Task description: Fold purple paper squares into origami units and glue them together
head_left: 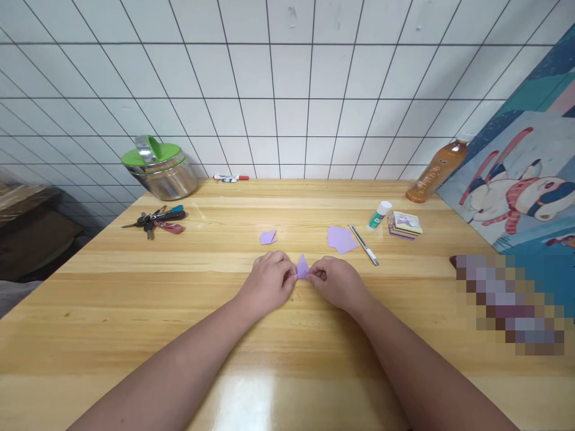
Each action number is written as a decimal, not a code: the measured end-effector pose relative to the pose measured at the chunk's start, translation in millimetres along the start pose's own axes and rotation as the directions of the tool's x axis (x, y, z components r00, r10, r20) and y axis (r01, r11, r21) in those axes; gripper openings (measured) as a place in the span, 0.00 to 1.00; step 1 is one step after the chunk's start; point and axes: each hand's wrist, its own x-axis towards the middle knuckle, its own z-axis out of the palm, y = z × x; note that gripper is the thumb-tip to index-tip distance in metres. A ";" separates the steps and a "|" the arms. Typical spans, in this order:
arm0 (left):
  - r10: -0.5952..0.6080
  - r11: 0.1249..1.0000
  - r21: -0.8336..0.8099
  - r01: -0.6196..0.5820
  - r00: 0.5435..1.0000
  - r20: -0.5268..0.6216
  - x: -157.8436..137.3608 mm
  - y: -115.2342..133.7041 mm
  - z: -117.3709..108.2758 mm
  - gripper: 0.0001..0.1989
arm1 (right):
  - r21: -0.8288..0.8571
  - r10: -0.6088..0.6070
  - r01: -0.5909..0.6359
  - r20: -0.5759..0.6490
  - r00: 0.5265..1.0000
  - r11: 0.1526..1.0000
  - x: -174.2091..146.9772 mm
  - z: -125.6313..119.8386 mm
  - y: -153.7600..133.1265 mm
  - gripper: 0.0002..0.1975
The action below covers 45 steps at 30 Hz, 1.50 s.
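Observation:
A small folded piece of purple paper (302,267), pointed at the top, is held between my two hands just above or on the wooden table. My left hand (272,276) pinches its lower left corner with closed fingers. At the lower right corner, my right hand (336,280) grips the same paper between thumb and fingertips. Beyond the left hand lies another folded purple paper (268,237). Several flat purple sheets (341,239) rest past the right hand, with a slim utility knife (365,245) beside them.
A glue stick (380,215) stands near a stack of coloured paper (405,225) on the right. Behind them leans a drink bottle (438,169). Keys (155,221), a green-lidded steel pot (158,167) and a marker (230,178) sit toward the back left. A tiled wall borders the table (135,335).

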 end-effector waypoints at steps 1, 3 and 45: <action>-0.012 1.000 -0.004 0.012 1.000 0.000 0.2 0.0 0.7 0.05 | -0.015 0.015 -0.015 -0.004 1.000 1.000 0.4 -0.4 -0.9 0.06; -0.036 0.999 -0.001 0.036 0.999 -0.008 0.3 0.4 2.4 0.05 | -0.050 0.031 -0.031 -0.005 1.000 0.998 1.7 -0.7 -2.7 0.07; -0.239 0.969 -0.045 0.243 0.968 0.078 10.0 -14.3 9.3 0.04 | 0.054 0.144 -0.150 0.102 0.984 0.987 15.6 -1.9 2.9 0.13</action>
